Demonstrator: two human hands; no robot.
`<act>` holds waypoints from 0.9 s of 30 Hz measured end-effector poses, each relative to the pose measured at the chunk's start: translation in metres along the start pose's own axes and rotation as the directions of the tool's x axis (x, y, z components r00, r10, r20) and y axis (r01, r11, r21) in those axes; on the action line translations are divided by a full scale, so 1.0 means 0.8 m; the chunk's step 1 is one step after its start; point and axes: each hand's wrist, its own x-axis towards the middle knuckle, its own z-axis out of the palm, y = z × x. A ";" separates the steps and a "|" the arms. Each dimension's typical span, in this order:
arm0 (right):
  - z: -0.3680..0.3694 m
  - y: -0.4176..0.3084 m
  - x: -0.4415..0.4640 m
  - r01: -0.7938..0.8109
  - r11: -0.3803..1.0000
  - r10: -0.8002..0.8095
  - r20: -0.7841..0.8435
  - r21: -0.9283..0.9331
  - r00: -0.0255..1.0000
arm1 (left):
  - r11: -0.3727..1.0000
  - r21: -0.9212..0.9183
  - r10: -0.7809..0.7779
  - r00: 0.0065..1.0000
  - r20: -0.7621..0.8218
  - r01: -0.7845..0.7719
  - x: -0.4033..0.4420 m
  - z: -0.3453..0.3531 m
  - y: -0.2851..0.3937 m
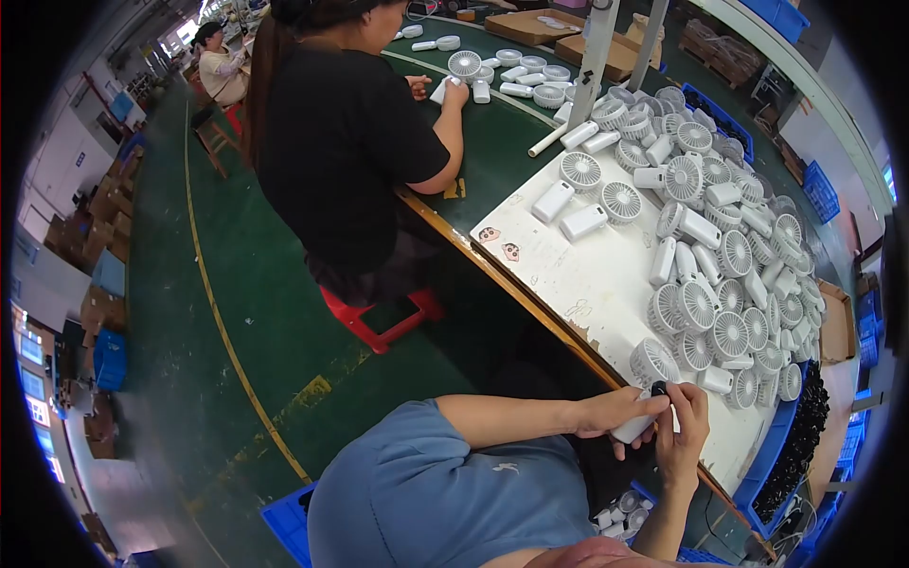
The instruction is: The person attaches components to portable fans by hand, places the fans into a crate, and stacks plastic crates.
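Beside the white tabletop (554,257), the left hand (615,411) and right hand (684,434) curl inward, gripping a white device (632,429).

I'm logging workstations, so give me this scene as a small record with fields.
left hand: the person's left hand holds a white handle piece
right hand: fingers of the right hand at a small black part
table: white tabletop, heaped with white fans
beside table: blue bin of black parts
nearby: co-worker on a red stool

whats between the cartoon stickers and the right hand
Chipped white tabletop, then a white fan close to the right hand, in the head view.
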 end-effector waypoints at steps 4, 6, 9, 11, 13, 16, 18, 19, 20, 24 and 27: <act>0.007 -0.006 -0.001 0.024 0.998 -0.025 -0.010 -0.063 1.000 | 0.999 -0.036 -0.013 0.999 -0.047 0.011 0.001 0.002 0.000; 0.014 -0.017 -0.007 -0.179 0.983 0.180 -0.009 0.038 0.984 | 0.999 -0.051 -0.008 0.997 -0.077 0.004 0.002 0.008 0.003; 0.013 -0.029 -0.007 -0.150 0.981 0.152 0.010 -0.121 0.988 | 0.996 -0.092 -0.008 0.987 -0.160 -0.007 0.003 0.018 -0.001; 0.016 -0.035 -0.012 -0.171 0.977 0.173 0.006 -0.128 0.985 | 0.993 -0.114 -0.019 0.977 -0.212 -0.006 0.006 0.018 -0.009; 0.021 -0.034 -0.018 -0.196 0.972 0.198 0.001 -0.129 0.980 | 0.975 -0.223 0.009 0.997 -0.071 -0.025 0.012 0.007 -0.023; 0.041 -0.021 -0.041 -0.357 0.933 0.360 -0.110 0.042 0.927 | 0.983 0.100 0.166 0.978 -0.127 -0.154 0.029 0.009 -0.034; 0.050 0.014 -0.067 -0.342 0.929 0.348 -0.019 0.144 0.937 | 0.785 0.559 0.389 0.915 -0.109 -0.267 0.021 0.025 -0.014; 0.056 0.029 -0.078 -0.324 0.916 0.315 0.074 0.238 0.946 | 0.383 0.875 0.570 0.821 0.027 -0.295 0.015 0.033 0.003; 0.058 0.028 -0.081 -0.390 0.758 0.394 0.110 0.522 0.913 | 0.293 0.930 0.476 0.877 0.059 -0.221 0.014 0.034 0.016; 0.048 0.032 -0.067 -0.253 0.071 0.632 0.152 0.965 0.760 | 0.543 0.826 0.263 0.965 0.004 -0.152 0.026 0.033 0.037; 0.025 0.048 -0.063 -0.190 0.157 0.582 0.065 0.969 0.810 | 0.776 0.567 0.289 0.955 0.070 -0.276 0.039 0.030 0.018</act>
